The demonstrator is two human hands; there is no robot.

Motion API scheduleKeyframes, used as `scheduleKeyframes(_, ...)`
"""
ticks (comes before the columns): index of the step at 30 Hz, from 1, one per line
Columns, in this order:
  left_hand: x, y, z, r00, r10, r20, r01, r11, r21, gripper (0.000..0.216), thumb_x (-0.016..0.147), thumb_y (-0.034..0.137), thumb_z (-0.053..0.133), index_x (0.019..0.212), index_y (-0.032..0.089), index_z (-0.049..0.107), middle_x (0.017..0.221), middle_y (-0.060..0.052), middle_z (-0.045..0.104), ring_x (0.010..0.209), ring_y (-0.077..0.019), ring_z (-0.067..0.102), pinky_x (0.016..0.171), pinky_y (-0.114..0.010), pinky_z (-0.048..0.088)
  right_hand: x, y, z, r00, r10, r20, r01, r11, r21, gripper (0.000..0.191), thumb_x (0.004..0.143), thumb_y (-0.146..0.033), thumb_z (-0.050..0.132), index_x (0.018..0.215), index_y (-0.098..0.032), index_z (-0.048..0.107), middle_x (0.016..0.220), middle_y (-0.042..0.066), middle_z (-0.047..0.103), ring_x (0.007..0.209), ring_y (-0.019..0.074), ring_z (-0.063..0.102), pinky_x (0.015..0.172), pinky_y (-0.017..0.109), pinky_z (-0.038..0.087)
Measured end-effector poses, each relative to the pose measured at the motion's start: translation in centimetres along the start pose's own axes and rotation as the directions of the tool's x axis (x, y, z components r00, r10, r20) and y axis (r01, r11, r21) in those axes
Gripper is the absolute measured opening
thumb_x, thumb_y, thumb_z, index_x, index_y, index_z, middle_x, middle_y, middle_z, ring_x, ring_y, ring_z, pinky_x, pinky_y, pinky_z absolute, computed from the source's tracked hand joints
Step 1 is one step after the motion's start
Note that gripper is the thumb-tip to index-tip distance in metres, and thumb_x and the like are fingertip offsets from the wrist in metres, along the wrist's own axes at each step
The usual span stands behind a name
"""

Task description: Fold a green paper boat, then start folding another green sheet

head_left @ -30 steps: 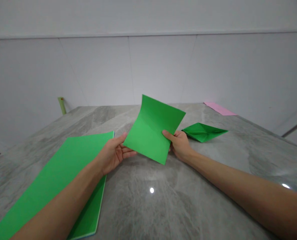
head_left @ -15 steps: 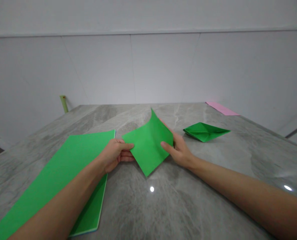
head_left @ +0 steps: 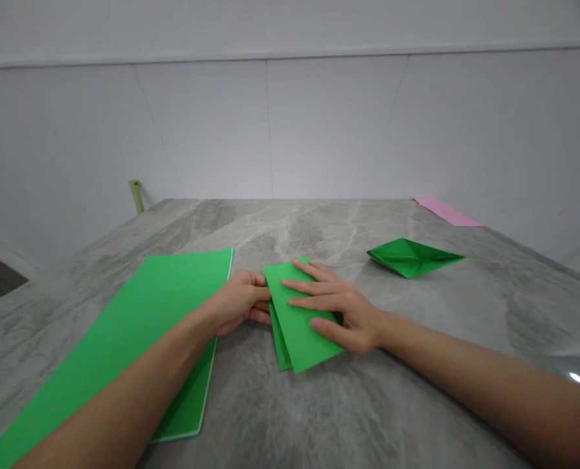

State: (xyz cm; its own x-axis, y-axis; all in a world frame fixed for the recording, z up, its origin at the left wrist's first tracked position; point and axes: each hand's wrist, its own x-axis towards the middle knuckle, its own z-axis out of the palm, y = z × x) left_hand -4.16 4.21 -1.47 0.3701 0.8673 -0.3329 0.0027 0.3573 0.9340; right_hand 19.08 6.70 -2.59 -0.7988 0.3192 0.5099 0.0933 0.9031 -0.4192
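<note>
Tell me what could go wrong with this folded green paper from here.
The folded green paper has unevenly stacked layers, a lower one showing along its left edge, so pressing with the right hand could set a skewed crease. It may also slip on the smooth stone tabletop. The left forearm lies across the large green sheet and might rumple it.

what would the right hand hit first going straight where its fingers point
Probably the left hand, just past the edge of the folded green paper under the right hand, though depth is hard to judge.
</note>
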Motion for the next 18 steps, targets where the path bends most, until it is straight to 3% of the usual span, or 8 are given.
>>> scheduleKeyframes(2, 0.2, -0.1, 0.2, 1.0, 0.015, -0.011, -0.014, 0.997, 0.07, 0.024, 0.076, 0.026, 0.071, 0.096, 0.013, 0.073, 0.085, -0.011, 0.077, 0.073, -0.0214, 0.074, 0.064, -0.029, 0.059, 0.0, -0.1, 0.2, 0.997, 0.02, 0.075, -0.015, 0.997, -0.075, 0.048, 0.086, -0.029, 0.056, 0.134, -0.024, 0.058, 0.146, 0.007, 0.049, 0.147, 0.0312, 0.021, 0.117, 0.06, 0.008)
scheduleKeyframes(4, 0.5, -0.2, 0.1, 0.982, 0.113, -0.149, -0.084, 0.979, 0.186, 0.032, 0.079, 0.027, 0.066, 0.108, 0.013, 0.07, 0.096, -0.013, 0.076, 0.081, -0.0238, 0.074, 0.068, -0.032, 0.06, 0.0, -0.1, 0.4, 0.988, 0.083, 0.129, -0.065, 0.988, -0.14, 0.05, 0.085, -0.03, 0.057, 0.135, -0.025, 0.057, 0.152, 0.007, 0.041, 0.148, 0.0337, 0.015, 0.115, 0.064, 0.004)
scheduleKeyframes(5, 0.6, -0.2, -0.1, 0.948, 0.208, -0.239, -0.139, 0.95, 0.279, 0.037, 0.08, 0.027, 0.064, 0.114, 0.014, 0.067, 0.104, -0.014, 0.075, 0.087, -0.0254, 0.073, 0.073, -0.036, 0.06, -0.1, 0.0, 0.5, 0.982, 0.122, 0.147, -0.097, 0.981, -0.168, 0.051, 0.085, -0.031, 0.058, 0.136, -0.025, 0.056, 0.154, 0.007, 0.037, 0.148, 0.0353, 0.012, 0.114, 0.065, 0.004)
scheduleKeyframes(7, 0.8, -0.2, -0.7, 0.824, 0.459, -0.332, -0.23, 0.808, 0.543, 0.044, 0.079, 0.023, 0.063, 0.122, 0.013, 0.064, 0.123, -0.016, 0.067, 0.109, -0.0282, 0.066, 0.092, -0.042, 0.053, -0.1, 0.3, 0.6, 0.964, 0.197, 0.177, -0.159, 0.965, -0.21, 0.051, 0.087, -0.034, 0.058, 0.137, -0.025, 0.055, 0.157, 0.008, 0.031, 0.148, 0.0382, 0.008, 0.112, 0.068, 0.006)
scheduleKeyframes(9, 0.8, -0.2, -1.3, 0.766, 0.595, -0.241, -0.229, 0.604, 0.764, 0.046, 0.077, 0.021, 0.064, 0.121, 0.011, 0.065, 0.134, -0.017, 0.06, 0.125, -0.0306, 0.055, 0.109, -0.045, 0.039, -0.2, 0.6, 0.6, 0.95, 0.244, 0.195, -0.198, 0.953, -0.229, 0.052, 0.089, -0.038, 0.057, 0.138, -0.025, 0.053, 0.158, 0.01, 0.028, 0.147, 0.0398, 0.007, 0.111, 0.07, 0.008)
scheduleKeyframes(12, 0.5, -0.2, -1.8, 0.832, 0.549, -0.078, -0.186, 0.408, 0.894, 0.047, 0.075, 0.024, 0.066, 0.12, 0.011, 0.067, 0.144, -0.018, 0.05, 0.138, -0.0355, 0.039, 0.116, -0.049, 0.026, -0.3, 0.8, 0.6, 0.945, 0.264, 0.193, -0.219, 0.949, -0.226, 0.052, 0.091, -0.042, 0.055, 0.141, -0.025, 0.051, 0.158, 0.012, 0.027, 0.147, 0.0396, 0.006, 0.111, 0.07, 0.008)
scheduleKeyframes(15, 0.3, -0.3, -1.8, 0.902, 0.431, -0.027, -0.139, 0.348, 0.927, 0.054, 0.076, 0.03, 0.066, 0.128, 0.015, 0.063, 0.154, -0.016, 0.035, 0.145, -0.0416, 0.018, 0.115, -0.061, 0.015, -0.3, 0.9, 0.6, 0.945, 0.269, 0.185, -0.228, 0.949, -0.219, 0.052, 0.093, -0.044, 0.052, 0.141, -0.024, 0.05, 0.158, 0.012, 0.027, 0.147, 0.0394, 0.006, 0.111, 0.07, 0.009)
scheduleKeyframes(18, 0.1, -0.3, -1.6, 0.936, 0.35, -0.044, -0.08, 0.335, 0.939, 0.06, 0.077, 0.036, 0.065, 0.134, 0.02, 0.057, 0.158, -0.014, 0.028, 0.145, -0.0451, 0.01, 0.11, -0.072, 0.008, -0.3, 0.9, 0.6, 0.94, 0.28, 0.196, -0.235, 0.945, -0.228, 0.053, 0.093, -0.044, 0.052, 0.141, -0.023, 0.05, 0.157, 0.013, 0.03, 0.147, 0.0403, 0.007, 0.11, 0.07, 0.01)
